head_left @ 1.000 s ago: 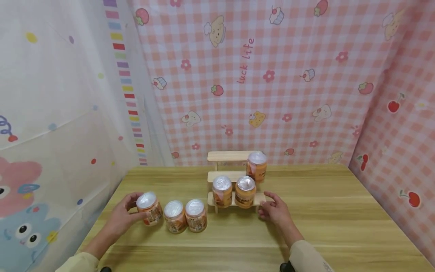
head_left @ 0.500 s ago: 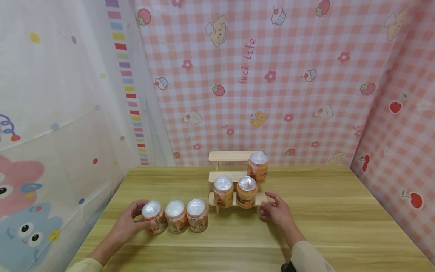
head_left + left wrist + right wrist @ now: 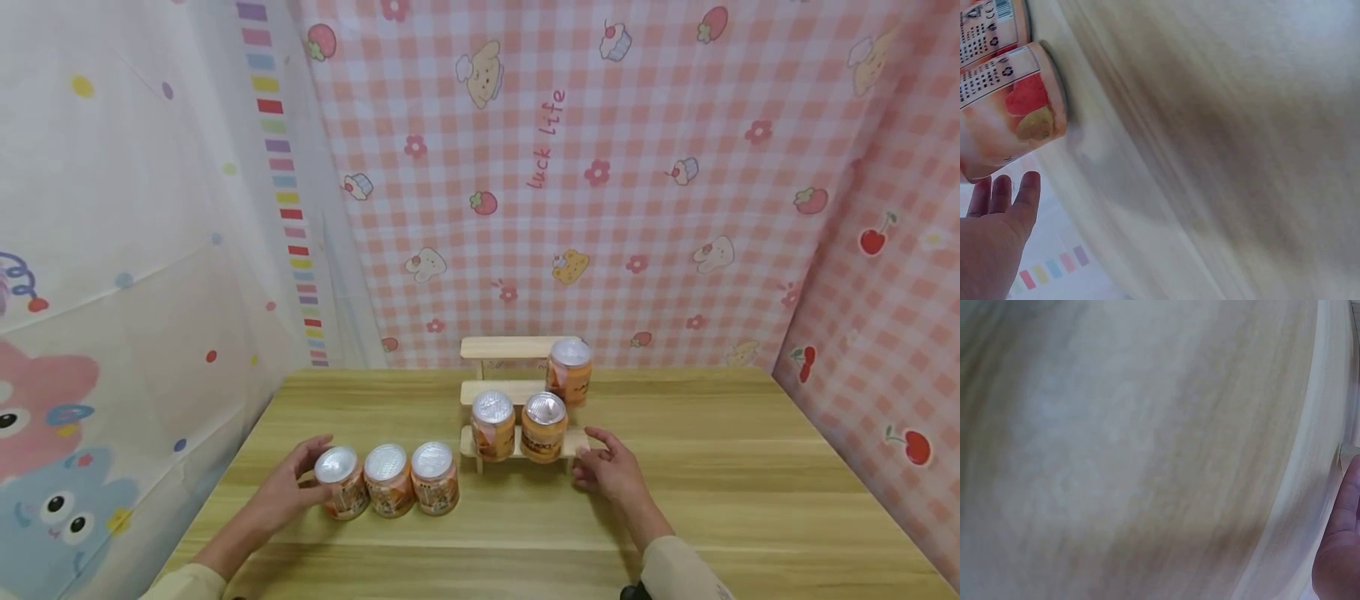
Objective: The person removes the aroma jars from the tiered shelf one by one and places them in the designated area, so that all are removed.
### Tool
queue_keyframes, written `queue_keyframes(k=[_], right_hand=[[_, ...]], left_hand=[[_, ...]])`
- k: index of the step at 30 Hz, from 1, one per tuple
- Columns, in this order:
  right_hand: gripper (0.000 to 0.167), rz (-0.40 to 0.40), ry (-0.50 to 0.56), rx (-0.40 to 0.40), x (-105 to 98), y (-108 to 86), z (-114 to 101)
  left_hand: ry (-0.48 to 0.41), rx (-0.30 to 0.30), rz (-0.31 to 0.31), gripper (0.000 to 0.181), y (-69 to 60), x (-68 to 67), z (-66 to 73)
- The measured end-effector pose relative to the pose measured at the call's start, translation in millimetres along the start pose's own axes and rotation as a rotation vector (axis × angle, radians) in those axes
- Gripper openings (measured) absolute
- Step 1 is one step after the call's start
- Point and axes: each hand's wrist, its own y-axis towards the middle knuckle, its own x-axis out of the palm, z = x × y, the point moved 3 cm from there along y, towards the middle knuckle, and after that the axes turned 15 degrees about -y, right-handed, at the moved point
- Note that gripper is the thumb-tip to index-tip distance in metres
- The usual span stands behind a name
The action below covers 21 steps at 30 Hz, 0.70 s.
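In the head view three orange-labelled cans with silver lids stand in a row on the table: the left can (image 3: 342, 492), the middle can (image 3: 392, 492) and the right can (image 3: 437, 487). My left hand (image 3: 285, 492) is around the left can's outer side, fingers behind and thumb in front. The left wrist view shows its fingers (image 3: 1025, 194) fairly straight, just off the can (image 3: 1016, 112). My right hand (image 3: 611, 471) rests at the right end of a small wooden tiered rack (image 3: 510, 346), index finger extended. Its fingertips touch the wood; the rest is partly hidden.
Two similar cans, one on the left (image 3: 493, 433) and one on the right (image 3: 544, 433), stand on the rack's lowest step. A third can (image 3: 570, 379) sits higher at its right end. Patterned cloth (image 3: 570, 208) hangs behind the wooden table (image 3: 712, 500).
My left hand has brought the left can rightward and down onto the table beside the other two, and its fingers have loosened slightly. My right hand stays at the rack.
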Motion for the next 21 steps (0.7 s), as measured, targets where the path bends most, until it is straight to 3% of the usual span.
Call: queue_keyframes(k=[12,21], right_hand=[[0.05,-0.002,0.007,0.003,0.5,-0.6,0.9],[0.05,-0.001,-0.005,0.0,0.0,-0.4,-1.1]], left_hand=[[0.035,0.002,0.032,0.07,11.3,-1.4,24.9],[0.025,0.045,0.044,0.067,31.3,8.4,51.7]])
